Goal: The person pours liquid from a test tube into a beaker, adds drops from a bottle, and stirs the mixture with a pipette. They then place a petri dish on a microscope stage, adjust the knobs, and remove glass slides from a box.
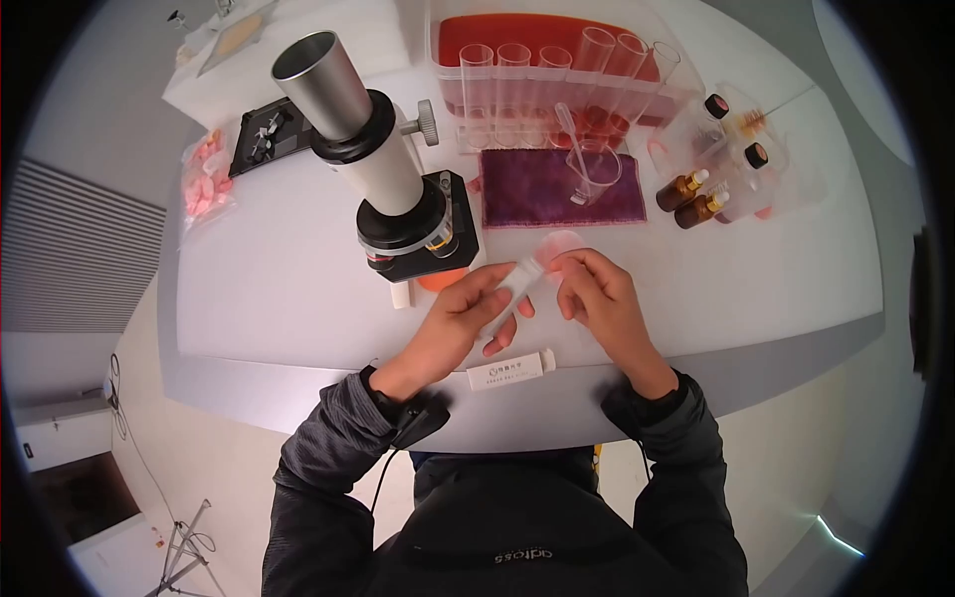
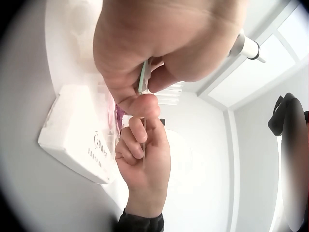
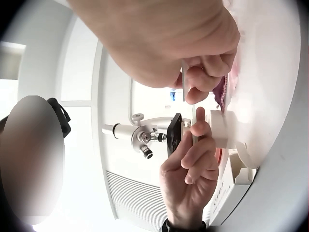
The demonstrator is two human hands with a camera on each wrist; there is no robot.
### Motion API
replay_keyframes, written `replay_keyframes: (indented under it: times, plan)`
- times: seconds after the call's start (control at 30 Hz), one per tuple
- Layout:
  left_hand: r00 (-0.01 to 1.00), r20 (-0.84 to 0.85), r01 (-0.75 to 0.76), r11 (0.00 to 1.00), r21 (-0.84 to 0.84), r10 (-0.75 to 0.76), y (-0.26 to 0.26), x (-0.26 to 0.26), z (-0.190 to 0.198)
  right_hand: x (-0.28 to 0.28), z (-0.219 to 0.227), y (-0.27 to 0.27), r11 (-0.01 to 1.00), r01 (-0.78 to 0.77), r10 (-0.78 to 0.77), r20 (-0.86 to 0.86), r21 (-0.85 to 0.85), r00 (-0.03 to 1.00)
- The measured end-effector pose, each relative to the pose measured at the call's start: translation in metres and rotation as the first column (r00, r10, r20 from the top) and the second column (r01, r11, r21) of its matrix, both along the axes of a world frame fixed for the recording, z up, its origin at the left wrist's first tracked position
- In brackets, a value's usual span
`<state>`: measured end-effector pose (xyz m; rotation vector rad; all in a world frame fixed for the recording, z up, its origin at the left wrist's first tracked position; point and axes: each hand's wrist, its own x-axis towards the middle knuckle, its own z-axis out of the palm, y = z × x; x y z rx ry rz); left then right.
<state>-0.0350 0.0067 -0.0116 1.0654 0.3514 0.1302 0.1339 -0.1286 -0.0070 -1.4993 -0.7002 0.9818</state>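
Note:
In the head view, my left hand [image 1: 468, 310] grips a thin, clear, flat glass slide [image 1: 511, 295], tilted up toward the right. Its narrow edge [image 2: 143, 79] looks greenish in the left wrist view. My right hand [image 1: 603, 298] is close to the slide's far end, thumb and fingers pinching a thin clear slip [image 3: 184, 82], seen edge-on in the right wrist view. Whether this slip is a separate piece, I cannot tell. Below the hands, near the table's front edge, lies a small white printed box [image 1: 507, 371], its end flap open in the right wrist view.
A microscope [image 1: 398, 189] stands left of the hands. Beyond them lies a purple cloth [image 1: 517, 189] with a clear beaker [image 1: 597, 171] on it. Several test tubes [image 1: 513, 90] stand before a bin of red liquid [image 1: 448, 40]. Brown dropper bottles [image 1: 682, 189] stand at right.

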Motion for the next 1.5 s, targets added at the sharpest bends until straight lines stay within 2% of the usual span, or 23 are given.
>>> replay_keyframes:
  times: [0.1, 0.2, 0.3, 0.37, 0.47, 0.57, 0.7, 0.8, 0.9, 1.0, 1.1, 1.27, 1.4, 1.5]
  plan:
    - [1.0, 0.012, -0.009, 0.998, -0.057, 0.01, 0.0, -0.001, 0.001, 0.004, 0.002, -0.004, 0.999, 0.003, 0.002, -0.137, 0.04, 0.991]
    - [1.0, 0.008, -0.007, 0.996, -0.085, 0.008, 0.0, 0.0, 0.004, -0.001, 0.005, -0.003, 0.983, 0.043, -0.02, -0.128, 0.181, 0.992]
    - [1.0, -0.01, -0.008, 0.992, -0.123, 0.007, 0.0, 0.0, 0.005, -0.008, 0.01, 0.0, 0.967, 0.121, -0.091, -0.14, 0.224, 0.986]
    - [0.999, -0.04, -0.006, 0.988, -0.155, -0.001, -0.001, 0.0, 0.009, -0.009, 0.011, -0.001, 0.963, 0.1, -0.079, -0.092, 0.251, 0.993]
    - [0.996, -0.077, 0.033, 0.99, -0.134, -0.044, -0.004, 0.0, 0.009, -0.013, 0.009, -0.003, 0.961, 0.083, -0.079, -0.025, 0.264, 0.997]
    - [0.99, -0.051, 0.134, 0.991, 0.007, -0.133, -0.004, -0.001, 0.008, -0.017, 0.005, -0.004, 0.953, 0.08, -0.089, 0.02, 0.292, 0.996]
    - [0.986, -0.033, 0.163, 0.986, 0.031, -0.162, -0.006, 0.0, 0.008, -0.02, 0.001, -0.003, 0.957, 0.08, -0.096, 0.043, 0.279, 0.994]
    - [0.988, -0.03, 0.151, 0.988, 0.023, -0.15, -0.005, 0.0, 0.008, -0.017, 0.0, -0.002, 0.961, -0.005, -0.073, 0.273, 0.276, 0.959]
    - [0.992, -0.029, 0.124, 0.992, -0.005, -0.124, -0.006, -0.003, 0.003, -0.013, -0.004, 0.0, 0.971, -0.008, -0.104, 0.454, 0.237, 0.885]
    - [0.994, -0.027, 0.101, 0.994, -0.029, -0.102, -0.004, -0.002, 0.002, -0.017, -0.005, 0.002, 0.973, 0.076, -0.116, 0.177, 0.216, 0.977]
    - [0.996, -0.017, 0.092, 0.995, -0.042, -0.092, -0.002, -0.002, 0.007, -0.016, 0.005, 0.001, 0.998, -0.038, 0.033, 0.118, 0.043, 0.992]
    - [0.997, 0.022, 0.08, 0.994, -0.072, -0.078, -0.004, -0.003, 0.006, -0.017, 0.007, -0.001, 0.993, -0.089, 0.084, 0.074, 0.072, 0.994]
    - [0.992, 0.087, 0.084, 0.996, 0.034, -0.087, -0.005, -0.003, 0.004, -0.014, 0.018, -0.007, 0.993, -0.118, 0.117, 0.04, 0.021, 0.992]
    - [0.982, 0.149, 0.107, 0.991, 0.085, -0.118, -0.002, -0.002, 0.004, -0.01, 0.022, -0.009, 0.988, -0.117, 0.106, 0.108, 0.103, 0.989]
